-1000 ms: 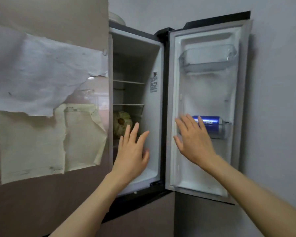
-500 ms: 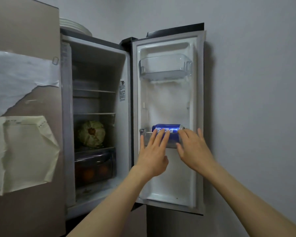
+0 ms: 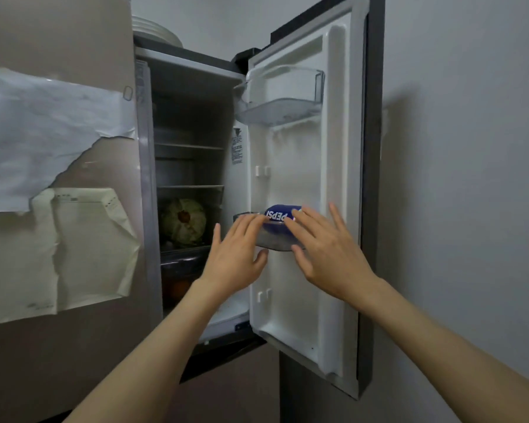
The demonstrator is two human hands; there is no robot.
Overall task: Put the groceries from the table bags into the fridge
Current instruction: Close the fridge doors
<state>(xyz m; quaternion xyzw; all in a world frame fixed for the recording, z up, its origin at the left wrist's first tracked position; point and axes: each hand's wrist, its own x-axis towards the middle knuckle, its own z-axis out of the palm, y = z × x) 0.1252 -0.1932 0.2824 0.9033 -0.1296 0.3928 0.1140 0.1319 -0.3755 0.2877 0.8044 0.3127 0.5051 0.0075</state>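
Observation:
The fridge's upper door (image 3: 293, 166) stands swung open to the right. A blue Pepsi can (image 3: 277, 216) lies on its side in the clear lower door bin (image 3: 275, 242). My left hand (image 3: 235, 254) reaches to the bin's left end with straight fingers touching its rim. My right hand (image 3: 324, 251) is spread over the bin's right end, fingertips against the can and bin. Neither hand grips anything. Inside the fridge a green cabbage (image 3: 182, 222) sits on a shelf above a crisper drawer (image 3: 184, 270).
An empty clear bin (image 3: 283, 99) hangs high on the door. Torn white paper (image 3: 52, 132) and a yellowish sheet (image 3: 83, 248) are stuck on the fridge's left door. Plates (image 3: 156, 30) are stacked on top. A grey wall (image 3: 464, 178) is right of the door.
The view has come closer to the door. Both hands moved from in front of the fridge opening and door up to the lower bin and now touch it around the can.

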